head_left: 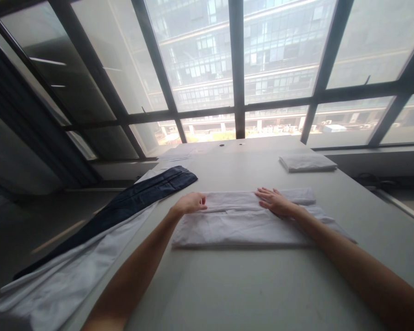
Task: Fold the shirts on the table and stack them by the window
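Note:
A white garment [241,230] lies folded in a wide, flat shape on the table in front of me, with its far part turned over as a narrower strip. My left hand [191,202] is at the left end of that strip, fingers curled and thumb against the cloth, gripping its edge. My right hand [274,201] rests palm down on the right part of the strip, its fingers stretched out and spread. Some of the garment's right side is hidden beneath my right forearm.
A smaller folded white cloth [307,162] lies at the back right of the white table [248,285]. Dark blue trousers [148,188] and white fabric [89,262] hang over the left edge. Tall windows [200,55] stand behind, with a dark curtain [31,105] at left.

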A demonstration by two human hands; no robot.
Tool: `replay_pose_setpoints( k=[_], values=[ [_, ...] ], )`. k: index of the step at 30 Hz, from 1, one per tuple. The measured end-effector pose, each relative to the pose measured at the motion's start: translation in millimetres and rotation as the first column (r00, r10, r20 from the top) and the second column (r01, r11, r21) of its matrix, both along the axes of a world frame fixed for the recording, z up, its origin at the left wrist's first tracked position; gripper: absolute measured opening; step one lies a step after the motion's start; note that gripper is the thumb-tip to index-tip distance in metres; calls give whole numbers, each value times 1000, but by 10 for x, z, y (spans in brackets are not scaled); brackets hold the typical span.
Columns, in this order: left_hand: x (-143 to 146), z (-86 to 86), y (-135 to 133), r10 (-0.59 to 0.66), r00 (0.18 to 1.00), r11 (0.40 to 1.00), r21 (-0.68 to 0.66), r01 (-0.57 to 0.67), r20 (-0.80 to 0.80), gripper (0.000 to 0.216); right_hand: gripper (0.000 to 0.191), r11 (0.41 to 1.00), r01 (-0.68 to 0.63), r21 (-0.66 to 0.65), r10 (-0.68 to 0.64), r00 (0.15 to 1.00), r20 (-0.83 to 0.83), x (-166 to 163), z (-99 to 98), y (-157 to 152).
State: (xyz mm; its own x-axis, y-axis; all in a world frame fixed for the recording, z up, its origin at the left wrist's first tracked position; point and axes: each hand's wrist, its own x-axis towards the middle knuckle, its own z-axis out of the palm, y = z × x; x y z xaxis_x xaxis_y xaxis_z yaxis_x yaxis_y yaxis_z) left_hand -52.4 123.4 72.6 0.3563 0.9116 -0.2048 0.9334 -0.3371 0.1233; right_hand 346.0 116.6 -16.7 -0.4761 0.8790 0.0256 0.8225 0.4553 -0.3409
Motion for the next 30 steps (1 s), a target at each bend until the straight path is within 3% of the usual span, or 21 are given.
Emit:
replay_pose_setpoints(
  k=[2,6,12,22,30],
  values=[
    [-204,75,40,5,1000,991,-131,-9,-31,24,63,1000,-1,2,1,1000,-4,7,-23,13],
    [-503,77,96,64,996,981,-180,-74,-62,35,61,1000,3,11,-2,1000,-9,13,-43,28],
    [-562,9,140,136,990,944,-301,-138,-27,45,62,1000,0,15,0,1000,-6,14,-35,19],
    [-584,6,189,153,988,943,-300,-144,7,37,60,999,4,32,-4,1000,-2,41,-123,83],
    [-595,214,109,56,995,965,-259,-32,84,27,61,999,4,43,-4,1000,4,34,-97,58]
  ],
)
